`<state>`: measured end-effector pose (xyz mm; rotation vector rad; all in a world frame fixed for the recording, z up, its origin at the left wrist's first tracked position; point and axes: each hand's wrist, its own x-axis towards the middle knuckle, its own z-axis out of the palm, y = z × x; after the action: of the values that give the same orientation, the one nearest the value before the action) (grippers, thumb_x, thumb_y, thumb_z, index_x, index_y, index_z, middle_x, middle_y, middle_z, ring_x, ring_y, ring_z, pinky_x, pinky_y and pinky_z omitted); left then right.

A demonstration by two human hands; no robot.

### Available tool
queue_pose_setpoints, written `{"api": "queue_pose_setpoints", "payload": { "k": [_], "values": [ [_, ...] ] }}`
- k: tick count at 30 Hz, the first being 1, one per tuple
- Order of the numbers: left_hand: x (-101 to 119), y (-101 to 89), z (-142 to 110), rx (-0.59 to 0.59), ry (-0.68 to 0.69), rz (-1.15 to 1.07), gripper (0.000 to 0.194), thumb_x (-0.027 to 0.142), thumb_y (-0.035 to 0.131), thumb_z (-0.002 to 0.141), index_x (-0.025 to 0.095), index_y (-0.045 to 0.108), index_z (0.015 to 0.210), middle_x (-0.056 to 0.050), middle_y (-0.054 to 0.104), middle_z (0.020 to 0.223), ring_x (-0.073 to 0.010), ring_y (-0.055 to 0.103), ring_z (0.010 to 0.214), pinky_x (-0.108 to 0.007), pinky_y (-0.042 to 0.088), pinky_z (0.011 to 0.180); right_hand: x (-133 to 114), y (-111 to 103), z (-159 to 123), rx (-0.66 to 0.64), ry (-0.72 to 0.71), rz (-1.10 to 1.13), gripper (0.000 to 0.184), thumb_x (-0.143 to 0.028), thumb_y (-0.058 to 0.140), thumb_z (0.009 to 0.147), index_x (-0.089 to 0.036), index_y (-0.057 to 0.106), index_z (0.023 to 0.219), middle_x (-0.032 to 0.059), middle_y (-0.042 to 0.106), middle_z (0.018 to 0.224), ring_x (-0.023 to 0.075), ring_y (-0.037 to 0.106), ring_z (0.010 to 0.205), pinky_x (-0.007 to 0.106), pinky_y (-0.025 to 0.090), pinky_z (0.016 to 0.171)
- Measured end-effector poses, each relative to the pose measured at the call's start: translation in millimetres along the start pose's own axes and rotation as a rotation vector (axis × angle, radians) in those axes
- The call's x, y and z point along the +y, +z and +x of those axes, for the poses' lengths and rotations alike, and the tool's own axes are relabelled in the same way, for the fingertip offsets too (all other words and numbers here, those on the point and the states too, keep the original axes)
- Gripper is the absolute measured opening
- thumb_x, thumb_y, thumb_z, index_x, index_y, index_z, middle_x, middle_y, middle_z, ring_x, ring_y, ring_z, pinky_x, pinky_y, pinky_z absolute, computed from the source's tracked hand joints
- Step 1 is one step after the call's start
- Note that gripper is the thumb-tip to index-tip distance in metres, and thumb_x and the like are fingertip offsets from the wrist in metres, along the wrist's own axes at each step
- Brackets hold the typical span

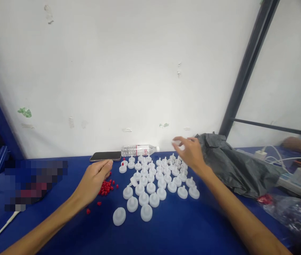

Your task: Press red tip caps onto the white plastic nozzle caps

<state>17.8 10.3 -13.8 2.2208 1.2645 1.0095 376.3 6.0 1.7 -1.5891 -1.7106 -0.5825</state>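
My left hand (96, 179) is closed, thumb against the curled fingers, over a pile of small red caps (105, 188). Whatever it holds is hidden. My right hand (190, 152) is raised at the far right of many white spouted lids (151, 188), its thumb and fingers curled toward each other. A pale blurred shape shows between those fingertips; against the white wall I cannot tell what it is. Most lids stand spout up on the blue table. Near the back left of the group, a lid (123, 169) carries a red tip on its spout.
Behind the lids a clear water bottle (142, 150) lies by the wall, beside a dark phone (106, 156). On the right are a grey plastic bag (232, 166), a power strip (296, 180) with cables and a clear bag (294, 216). A white cable (0, 232) runs at left.
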Motion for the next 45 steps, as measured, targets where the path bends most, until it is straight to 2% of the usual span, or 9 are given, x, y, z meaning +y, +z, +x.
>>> {"api": "queue_pose_setpoints", "payload": {
  "k": [4, 9, 17, 26, 29, 33, 37, 41, 45],
  "values": [
    [-9.7, -5.0, 2.0, -0.021, 0.083, 0.33, 0.037, 0.047, 0.033, 0.099, 0.024, 0.053, 0.079, 0.001, 0.06, 0.077, -0.023, 0.055, 0.082, -0.035, 0.043, 0.071, 63.1, -0.5, 4.2, 0.004, 0.213, -0.079, 0.026, -0.036, 0.049, 0.096, -0.02, 0.065, 0.11, 0.0051, 0.073, 0.078, 0.0233, 0.069, 0.073, 0.033, 0.045, 0.074],
    [-6.6, 9.7, -3.0, -0.114, 0.099, 0.413, 0.03, 0.038, 0.038, 0.098, 0.027, 0.065, 0.094, -0.004, 0.066, 0.101, -0.027, 0.057, 0.103, -0.037, 0.047, 0.077, 87.5, 18.3, -5.1, -0.158, 0.267, -0.15, 0.019, -0.036, 0.057, 0.091, -0.022, 0.07, 0.093, 0.0075, 0.074, 0.092, 0.0226, 0.068, 0.085, 0.03, 0.044, 0.073],
    [-13.8, 21.2, -7.2, -0.197, 0.215, 0.417, 0.018, 0.023, 0.045, 0.094, 0.025, 0.063, 0.096, -0.004, 0.068, 0.099, -0.026, 0.057, 0.097, -0.036, 0.046, 0.071, 102.0, 32.4, -14.4, -0.391, 0.386, -0.221, 0.025, -0.041, 0.059, 0.089, -0.022, 0.075, 0.088, 0.008, 0.077, 0.085, 0.0243, 0.071, 0.084, 0.03, 0.046, 0.07],
    [-21.2, 27.3, -5.2, -0.127, 0.285, 0.414, 0.017, 0.026, 0.047, 0.093, 0.024, 0.064, 0.092, -0.007, 0.064, 0.105, -0.0269, 0.059, 0.098, -0.042, 0.052, 0.086, 91.2, 26.8, -8.7, -0.412, 0.409, -0.267, 0.053, -0.049, 0.035, 0.1, -0.018, 0.075, 0.085, 0.0146, 0.075, 0.084, 0.0292, 0.072, 0.088, 0.034, 0.046, 0.075],
    [-25.2, 29.9, -2.5, -0.054, 0.297, 0.443, 0.031, 0.028, 0.048, 0.092, 0.025, 0.06, 0.121, -0.01, 0.058, 0.13, -0.0316, 0.056, 0.118, -0.049, 0.051, 0.098, 87.8, 22.7, -7.2, -0.388, 0.41, -0.268, 0.051, -0.046, 0.035, 0.101, -0.019, 0.074, 0.085, 0.0139, 0.075, 0.083, 0.0278, 0.071, 0.086, 0.032, 0.044, 0.074],
    [-32.2, 32.0, -0.1, -0.133, 0.267, 0.489, 0.059, 0.024, 0.04, 0.096, 0.029, 0.027, 0.154, -0.009, 0.039, 0.158, -0.0318, 0.037, 0.145, -0.057, 0.039, 0.114, 82.0, 17.9, -5.5, -0.358, 0.391, -0.256, 0.049, -0.044, 0.036, 0.101, -0.02, 0.073, 0.081, 0.0125, 0.075, 0.08, 0.0258, 0.071, 0.081, 0.031, 0.043, 0.071],
    [-34.2, 29.6, 4.4, -0.153, 0.284, 0.419, 0.052, 0.02, 0.033, 0.099, 0.028, 0.034, 0.151, -0.009, 0.051, 0.149, -0.0269, 0.046, 0.138, -0.051, 0.04, 0.114, 76.3, 12.7, -3.2, -0.312, 0.364, -0.242, 0.047, -0.041, 0.037, 0.101, -0.02, 0.072, 0.078, 0.0116, 0.075, 0.078, 0.0249, 0.07, 0.078, 0.03, 0.041, 0.07],
    [-33.4, 25.7, 9.2, -0.127, 0.321, 0.297, 0.043, 0.017, 0.037, 0.097, 0.026, 0.054, 0.135, -0.008, 0.066, 0.119, -0.0229, 0.065, 0.106, -0.038, 0.054, 0.094, 70.6, 6.4, -0.4, -0.237, 0.334, -0.225, 0.048, -0.039, 0.036, 0.101, -0.019, 0.071, 0.075, 0.0112, 0.075, 0.075, 0.0246, 0.07, 0.074, 0.03, 0.041, 0.069],
    [-30.6, 22.0, 10.5, -0.072, 0.392, 0.232, 0.032, 0.015, 0.043, 0.096, 0.025, 0.065, 0.118, -0.005, 0.068, 0.104, -0.0199, 0.068, 0.09, -0.032, 0.056, 0.081, 57.1, 1.6, 4.8, -0.158, 0.26, -0.172, 0.046, -0.037, 0.035, 0.102, -0.019, 0.07, 0.079, 0.0107, 0.077, 0.081, 0.0236, 0.071, 0.077, 0.03, 0.042, 0.072]
  ]
}}
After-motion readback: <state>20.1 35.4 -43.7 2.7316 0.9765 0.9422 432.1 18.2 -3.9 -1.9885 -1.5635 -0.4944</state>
